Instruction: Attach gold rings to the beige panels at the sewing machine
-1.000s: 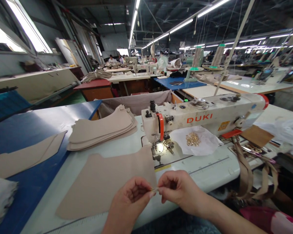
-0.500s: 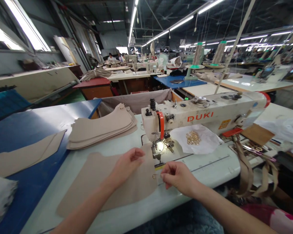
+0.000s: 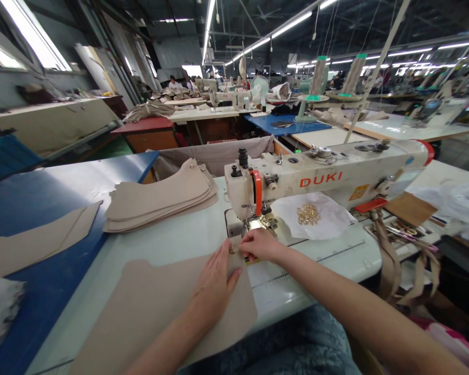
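Observation:
A beige fabric panel (image 3: 156, 297) lies flat on the pale sewing-machine bed, its top edge just in front of the needle area. My left hand (image 3: 214, 281) rests on it, fingers stretched together and thumb apart, fingertips close to the presser foot. My right hand (image 3: 260, 245) is closed in a pinch in front of the needle. At its fingertips sits a small gold metal ring (image 3: 232, 250), against the panel's upper edge. The fingers hide part of it. The sewing machine (image 3: 316, 179) stands right behind both hands, and my right hand partly covers its needle plate.
More beige panels (image 3: 160, 200) are stacked left of the machine head. Several gold rings (image 3: 308, 214) lie on a white sheet (image 3: 332, 219) under the arm. Two panels (image 3: 42, 239) rest on the blue table (image 3: 74, 182). Fabric straps (image 3: 386, 255) hang at the right.
My right hand has moved up and left to the needle area, the gold ring moving with it. My left hand has flattened onto the panel, which has slid toward me.

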Available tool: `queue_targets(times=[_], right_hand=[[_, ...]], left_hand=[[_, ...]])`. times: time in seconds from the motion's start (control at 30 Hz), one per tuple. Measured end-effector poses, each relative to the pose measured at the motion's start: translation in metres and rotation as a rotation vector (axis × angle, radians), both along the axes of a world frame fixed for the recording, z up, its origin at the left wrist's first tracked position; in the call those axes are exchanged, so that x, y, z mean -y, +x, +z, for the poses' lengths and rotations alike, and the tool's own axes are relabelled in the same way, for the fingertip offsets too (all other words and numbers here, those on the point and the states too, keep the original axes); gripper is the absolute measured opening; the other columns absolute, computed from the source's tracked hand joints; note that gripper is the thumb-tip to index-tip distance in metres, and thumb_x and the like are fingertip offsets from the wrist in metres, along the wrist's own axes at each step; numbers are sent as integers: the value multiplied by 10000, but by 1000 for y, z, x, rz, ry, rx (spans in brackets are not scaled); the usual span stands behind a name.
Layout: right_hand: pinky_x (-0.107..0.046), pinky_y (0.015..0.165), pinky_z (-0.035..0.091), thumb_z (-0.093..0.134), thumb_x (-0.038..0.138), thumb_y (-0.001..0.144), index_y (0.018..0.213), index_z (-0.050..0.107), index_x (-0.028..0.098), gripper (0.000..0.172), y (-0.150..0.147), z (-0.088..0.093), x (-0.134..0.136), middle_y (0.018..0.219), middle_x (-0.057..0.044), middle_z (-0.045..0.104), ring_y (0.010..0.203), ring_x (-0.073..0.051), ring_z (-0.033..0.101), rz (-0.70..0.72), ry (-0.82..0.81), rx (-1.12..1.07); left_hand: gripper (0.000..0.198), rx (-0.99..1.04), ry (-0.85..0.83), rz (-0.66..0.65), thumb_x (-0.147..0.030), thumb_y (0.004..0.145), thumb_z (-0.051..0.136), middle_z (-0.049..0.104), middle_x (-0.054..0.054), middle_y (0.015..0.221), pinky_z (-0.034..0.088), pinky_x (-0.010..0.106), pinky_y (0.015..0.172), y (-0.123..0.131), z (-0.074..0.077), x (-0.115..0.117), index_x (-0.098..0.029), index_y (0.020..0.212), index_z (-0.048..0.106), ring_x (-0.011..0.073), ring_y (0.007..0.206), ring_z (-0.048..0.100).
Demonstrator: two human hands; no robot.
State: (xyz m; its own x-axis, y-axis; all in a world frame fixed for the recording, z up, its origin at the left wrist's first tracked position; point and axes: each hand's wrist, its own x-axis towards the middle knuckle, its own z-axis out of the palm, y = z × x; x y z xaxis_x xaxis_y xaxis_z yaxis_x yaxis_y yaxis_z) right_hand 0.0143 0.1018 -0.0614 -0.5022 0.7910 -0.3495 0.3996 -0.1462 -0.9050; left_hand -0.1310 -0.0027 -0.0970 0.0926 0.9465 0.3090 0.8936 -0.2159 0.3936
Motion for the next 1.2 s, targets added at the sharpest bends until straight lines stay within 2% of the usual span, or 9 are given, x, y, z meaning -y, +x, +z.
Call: queue_targets(times=[0.13,0.27,0.43,0.7,0.8,0.9,0.97,1.1,1.2], right_hand=[[-151,406,394,576,81,652,518,566,171,161,-5,-1,-3,427,62,555,374,-74,525,47,28,72],[-143,420,398,568,80,667,474,543,166,213,-5,4,-4,429,59,556,372,-63,527,77,32,127],[-134,393,370,549,93,686,470,543,164,228,-5,12,-4,421,53,539,384,-63,530,84,47,186],[-170,472,429,550,118,724,503,576,163,226,-7,16,-3,485,27,602,441,-95,585,130,167,278],[-211,573,458,534,133,764,590,622,159,197,2,17,4,574,-8,644,564,-136,628,135,320,315],[-269,744,445,530,139,821,787,660,162,136,25,16,19,822,-53,687,814,-180,622,149,510,335],[-288,802,423,552,139,840,801,659,168,117,45,14,32,893,-63,673,900,-192,582,291,666,342],[-311,819,429,477,170,930,987,619,155,154,73,8,52,943,-78,636,938,-191,529,747,1242,361],[-330,842,426,474,203,943,1130,554,150,211,70,5,56,1034,-79,615,980,-196,507,765,1366,372]], left_hand=[[456,47,9,16,-268,875,478,550,123,1312,458,437,976,-1,7,0,-184,1318,412,251,1192,531],[165,8,152,-50,-207,871,483,683,79,986,522,387,856,-3,20,-18,-180,946,627,221,938,627],[218,-134,326,-204,-124,869,450,661,49,749,527,342,738,0,27,-35,-181,740,617,197,745,590],[195,-156,339,-200,-62,808,450,650,55,734,516,316,701,4,19,-39,-176,708,573,192,719,598],[173,-158,285,-174,-74,790,467,655,47,729,516,316,685,3,20,-40,-189,696,556,193,710,604],[151,-144,272,-160,-78,772,485,663,44,743,519,315,686,3,21,-40,-195,705,553,194,721,611],[149,-131,282,-157,-79,771,485,665,43,747,521,315,695,3,21,-40,-197,708,552,192,731,615],[167,-108,307,-157,-83,792,465,662,37,743,519,311,699,4,20,-39,-201,708,548,184,728,613],[171,-84,311,-172,-92,815,456,666,42,754,517,312,711,4,21,-38,-196,723,554,180,734,611]])
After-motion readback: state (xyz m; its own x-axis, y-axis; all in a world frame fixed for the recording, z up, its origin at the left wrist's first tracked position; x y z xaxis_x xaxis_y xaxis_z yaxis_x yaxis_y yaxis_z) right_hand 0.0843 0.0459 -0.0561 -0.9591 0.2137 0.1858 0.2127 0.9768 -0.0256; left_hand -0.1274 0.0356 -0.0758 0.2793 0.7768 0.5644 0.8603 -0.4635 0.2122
